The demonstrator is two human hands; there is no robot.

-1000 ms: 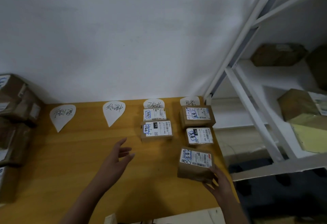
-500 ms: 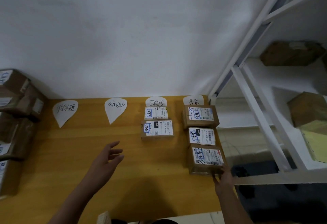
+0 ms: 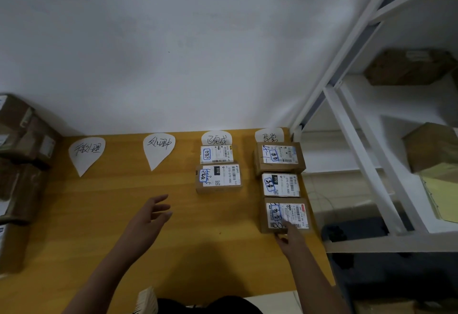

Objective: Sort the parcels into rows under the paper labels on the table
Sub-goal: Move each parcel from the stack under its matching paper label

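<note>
Five parcels: sorted on the bench [image 3: 99,227], two in the mid row [image 3: 218,167] and three in the right row [image 3: 280,185], each row under its own label.
Near parcel [image 3: 285,214]: lowest in the right row, close under the one above and just beside the bench's right edge.
Right hand [image 3: 290,239]: fingers touch the near parcel's lower edge and top; whether they pinch or only push, I cannot tell.
Left hand [image 3: 151,214]: hovers over bare wood at frame centre, fingers released and spread, holding nothing.
Handling: small taped cardboard boxes, probably light and stiff. The printed stickers may be slick, so hold them across the two long sides.
Edges: the right row runs along the drop toward the rack [image 3: 359,165]; nudges are safer up-frame or leftward.
Room: wide bare wood lies under the two left labels [image 3: 86,152]; the pile [image 3: 19,165] at the frame's left edge is likely the supply.
</note>
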